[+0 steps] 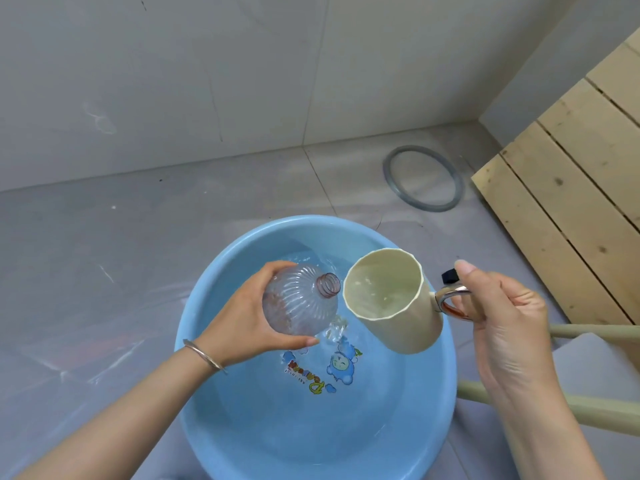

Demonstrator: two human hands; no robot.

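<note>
View from the head, looking down at a light blue basin (277, 233) on a grey floor (104, 271). Shallow clear water (346, 427) lies in it over a cartoon print (332, 368).

Both hands are over the basin, apart, each holding its own thing. The left hand (242, 317), with a thin bracelet (204, 356) at the wrist, curls its fingers and thumb round the body of a clear ribbed plastic bottle (301, 303). The bottle is uncapped and tilted. Its long axis runs from the base in the palm, lower left, up to the open neck (329, 285) at the upper right.

The right hand (502, 327) grips the shiny handle (450, 299) of a beige cup (391, 299). The cup leans with its open mouth turned left and toward the viewer, and a little water shows inside. A small black thing (449, 275) sits by the thumb tip; what it is cannot be told.

The bottle neck points straight at the cup's near lip, just beside it, with a narrow gap between. The cup lies right of the neck and a little higher. A pour from cup to bottle seems to be the step in hand. It would likely need the neck turned further upward and the cup's lip brought over it, and the right hand is the one placed to tip.

Beyond the basin, a grey ring (427, 205) lies on the floor, and pale wooden slats (571, 168) stand at the right.
</note>
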